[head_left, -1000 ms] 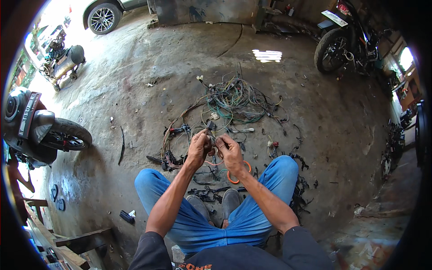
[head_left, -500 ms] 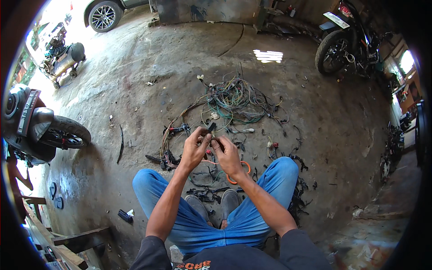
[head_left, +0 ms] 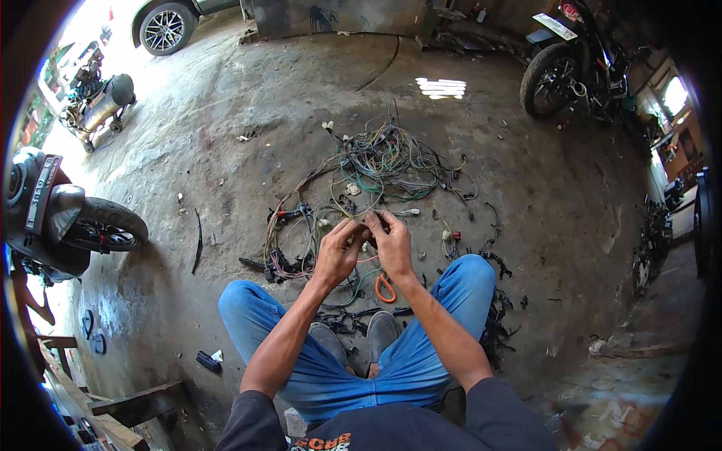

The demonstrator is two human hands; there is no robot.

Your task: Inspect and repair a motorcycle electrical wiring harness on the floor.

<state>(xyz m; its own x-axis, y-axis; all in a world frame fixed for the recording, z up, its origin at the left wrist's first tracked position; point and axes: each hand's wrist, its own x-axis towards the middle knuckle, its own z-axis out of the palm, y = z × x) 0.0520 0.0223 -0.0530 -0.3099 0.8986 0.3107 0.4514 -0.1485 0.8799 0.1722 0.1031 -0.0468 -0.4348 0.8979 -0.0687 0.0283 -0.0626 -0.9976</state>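
My left hand (head_left: 339, 252) and my right hand (head_left: 389, 242) meet at the centre, fingers closed around a thin wire (head_left: 359, 216); any connector in them is hidden. Just beyond them a tangled wire harness (head_left: 391, 161) lies on the concrete, with white connectors (head_left: 352, 189) and a red connector (head_left: 455, 235) among the wires. An orange looped cord (head_left: 386, 289) lies just below my right hand. Black harness pieces (head_left: 502, 267) lie by my knees.
A motorcycle (head_left: 60, 218) stands at the left, another (head_left: 564, 75) at back right. A compressor (head_left: 113, 98) and car wheel (head_left: 164, 33) are at back left. Slippers (head_left: 94, 331), a black object (head_left: 209, 361) and wooden frame (head_left: 131, 402) are at lower left. My shoes (head_left: 380, 338) rest below the hands.
The dark connector that showed above my fingertips is out of sight. My right hand has moved up and inward, its fingers now against my left hand's. The orange cord loop has narrowed.
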